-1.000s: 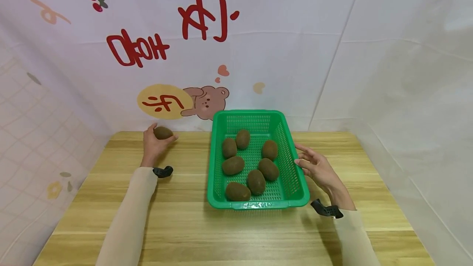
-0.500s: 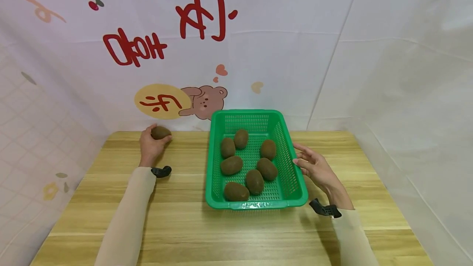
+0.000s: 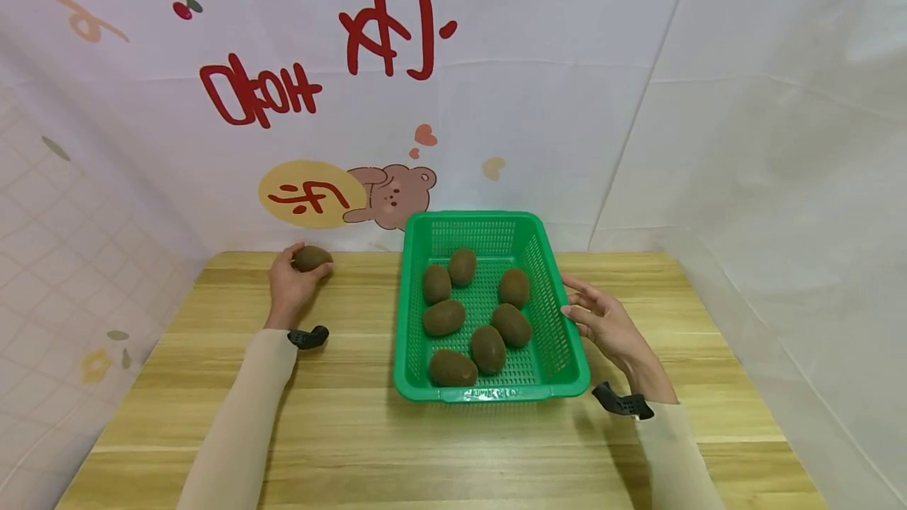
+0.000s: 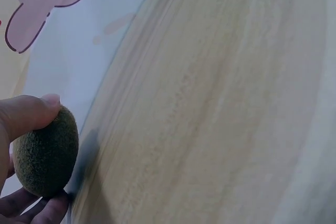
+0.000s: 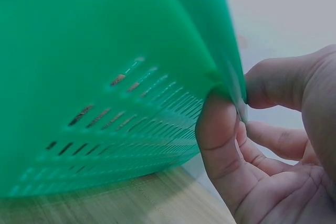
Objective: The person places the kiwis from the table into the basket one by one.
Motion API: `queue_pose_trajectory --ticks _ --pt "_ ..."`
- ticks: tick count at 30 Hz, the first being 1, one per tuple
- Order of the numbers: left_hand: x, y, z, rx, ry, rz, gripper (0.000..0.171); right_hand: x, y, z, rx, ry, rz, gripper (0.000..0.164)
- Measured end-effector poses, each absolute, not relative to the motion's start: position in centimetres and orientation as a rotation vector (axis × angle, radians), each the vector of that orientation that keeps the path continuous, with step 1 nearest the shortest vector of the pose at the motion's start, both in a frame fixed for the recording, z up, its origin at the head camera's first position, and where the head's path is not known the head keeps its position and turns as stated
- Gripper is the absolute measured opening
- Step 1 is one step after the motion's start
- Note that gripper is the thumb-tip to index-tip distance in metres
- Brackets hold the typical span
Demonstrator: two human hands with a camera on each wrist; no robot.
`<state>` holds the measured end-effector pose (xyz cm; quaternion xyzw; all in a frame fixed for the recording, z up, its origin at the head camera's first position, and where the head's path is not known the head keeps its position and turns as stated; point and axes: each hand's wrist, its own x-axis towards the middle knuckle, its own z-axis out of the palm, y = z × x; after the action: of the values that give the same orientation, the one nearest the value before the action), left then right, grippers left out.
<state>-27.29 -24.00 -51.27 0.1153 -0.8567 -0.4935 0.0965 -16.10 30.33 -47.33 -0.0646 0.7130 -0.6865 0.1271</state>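
Observation:
At the far left of the table, my left hand (image 3: 290, 283) holds a brown kiwi (image 3: 312, 258) between thumb and fingers. In the left wrist view the thumb lies over one end of that fuzzy kiwi (image 4: 46, 153), with fingertips around its other end. A green plastic basket (image 3: 494, 393) stands mid-table, with several kiwis inside, such as one at its front left (image 3: 453, 368). My right hand (image 3: 609, 327) is at the basket's right side. Close up in the right wrist view, its thumb and fingers (image 5: 218, 145) pinch the basket's rim.
The wooden table (image 3: 354, 447) runs back to a white printed wall cloth (image 3: 524, 124), which rises right behind the held kiwi and the basket. More white cloth hangs along the left and right sides. A black wrist strap (image 3: 623, 401) sits at each cuff.
The whole head view has shifted slightly. My left hand stays around the kiwi near the back edge, only slightly displaced. The right hand and the basket keep their places.

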Motion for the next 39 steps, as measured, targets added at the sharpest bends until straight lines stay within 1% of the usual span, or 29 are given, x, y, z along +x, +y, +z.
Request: queue_pose_trajectory --ticks 4,12,26,33,39 --pt "-26.8 -23.8 -51.3 0.347 -2.515 -1.498 0.08 -16.1 30.3 -47.4 -0.176 2.082 -1.989 0.068" --pt "-25.7 -23.1 -50.5 0.274 -2.491 -1.558 0.08 -16.3 30.3 -47.3 -0.162 2.12 -1.952 0.067" --pt "-24.9 -21.1 -48.0 0.113 -2.437 -1.595 0.078 -16.2 30.4 -47.4 -0.22 2.143 -1.929 0.068" --pt "-24.2 -19.8 -46.8 0.024 -2.4 -1.619 0.076 -16.2 30.3 -47.4 -0.162 2.152 -1.929 0.066" --pt "-23.4 -18.4 -45.3 -0.085 -2.361 -1.634 0.075 -16.2 30.3 -47.3 -0.165 2.124 -1.954 0.069"
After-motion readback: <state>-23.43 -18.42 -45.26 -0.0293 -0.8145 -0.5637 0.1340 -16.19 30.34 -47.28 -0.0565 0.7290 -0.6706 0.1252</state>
